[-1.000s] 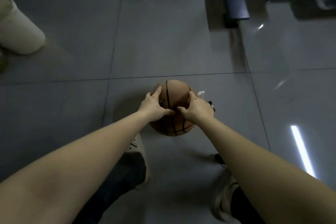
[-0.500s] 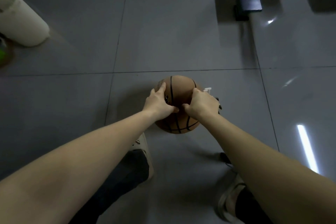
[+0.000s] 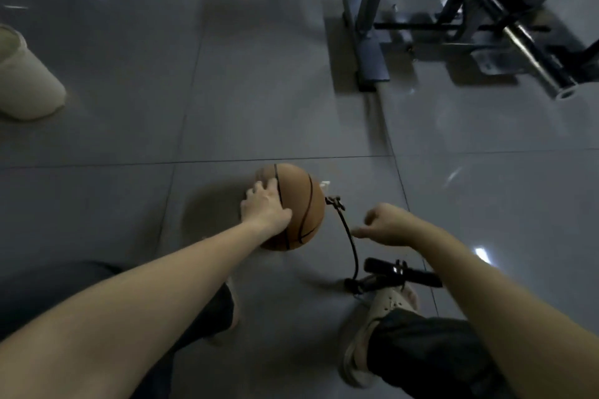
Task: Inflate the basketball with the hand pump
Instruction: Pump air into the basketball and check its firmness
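Note:
An orange-brown basketball (image 3: 299, 204) with black seams sits on the grey tiled floor. My left hand (image 3: 264, 204) rests on its left side with the fingers spread over the top. My right hand (image 3: 385, 223) hangs in the air to the right of the ball, fingers loosely curled, holding nothing. A black hose (image 3: 350, 240) runs from a connector (image 3: 334, 202) at the ball's right side down to the black hand pump (image 3: 398, 274), which stands by my right foot (image 3: 376, 317).
A metal gym frame (image 3: 470, 19) with a flat base bar stands at the back right. A pale cylindrical bag (image 3: 26, 81) lies at the far left. My left foot (image 3: 227, 304) is under my left forearm. Open floor tiles spread ahead of the ball.
My right hand has come off the ball and moved right into the air. The view has tilted up, and the hose and pump now show. My left hand stays on the ball.

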Action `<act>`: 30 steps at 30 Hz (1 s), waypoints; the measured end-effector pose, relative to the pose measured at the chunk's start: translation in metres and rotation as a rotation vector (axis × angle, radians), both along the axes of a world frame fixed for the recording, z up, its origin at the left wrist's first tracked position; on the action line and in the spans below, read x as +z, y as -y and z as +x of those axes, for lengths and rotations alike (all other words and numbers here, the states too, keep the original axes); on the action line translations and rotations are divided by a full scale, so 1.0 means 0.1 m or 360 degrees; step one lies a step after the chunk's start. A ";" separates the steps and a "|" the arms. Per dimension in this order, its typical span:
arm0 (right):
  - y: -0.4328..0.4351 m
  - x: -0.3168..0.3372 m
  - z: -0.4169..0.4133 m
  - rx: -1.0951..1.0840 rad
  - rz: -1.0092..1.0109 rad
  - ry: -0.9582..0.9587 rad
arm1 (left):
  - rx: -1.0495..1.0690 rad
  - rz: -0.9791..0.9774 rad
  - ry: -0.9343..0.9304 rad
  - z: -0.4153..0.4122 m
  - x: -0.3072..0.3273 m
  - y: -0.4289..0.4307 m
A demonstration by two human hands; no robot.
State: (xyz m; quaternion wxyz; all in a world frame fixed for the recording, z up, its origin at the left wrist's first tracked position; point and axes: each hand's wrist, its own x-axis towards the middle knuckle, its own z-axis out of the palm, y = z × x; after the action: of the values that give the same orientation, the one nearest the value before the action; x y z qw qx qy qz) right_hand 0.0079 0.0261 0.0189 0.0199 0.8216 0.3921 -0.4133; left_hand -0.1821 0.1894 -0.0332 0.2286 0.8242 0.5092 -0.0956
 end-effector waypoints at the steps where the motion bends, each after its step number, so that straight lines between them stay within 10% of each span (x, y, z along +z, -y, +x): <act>1: 0.27 0.17 0.06 -0.0073 -0.0048 -0.0122 | -0.0114 -0.0129 0.0101 0.02 0.14 0.18; 5: 1.03 0.46 0.17 -0.0449 -0.0056 -0.0670 | -0.0577 -0.1151 0.0230 0.18 0.58 0.95; 11: 1.25 0.29 -0.17 -0.0205 -0.0081 -0.0173 | -0.1164 -0.0420 -0.0045 0.56 0.80 1.59; 19: 1.11 1.40 -0.08 -0.0123 0.0161 -0.0151 | -0.1415 -0.0532 -0.0206 1.10 1.90 1.53; 30: 0.95 -0.18 -0.11 0.0072 -0.0032 0.0033 | -0.1504 -0.0227 -0.0315 1.12 0.47 1.59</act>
State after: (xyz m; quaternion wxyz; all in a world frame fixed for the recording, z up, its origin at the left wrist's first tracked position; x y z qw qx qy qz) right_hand -0.0031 -0.0689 0.0011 0.0415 0.8165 0.4062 -0.4082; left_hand -0.0700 0.0301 0.0140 0.1665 0.9344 0.0907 -0.3015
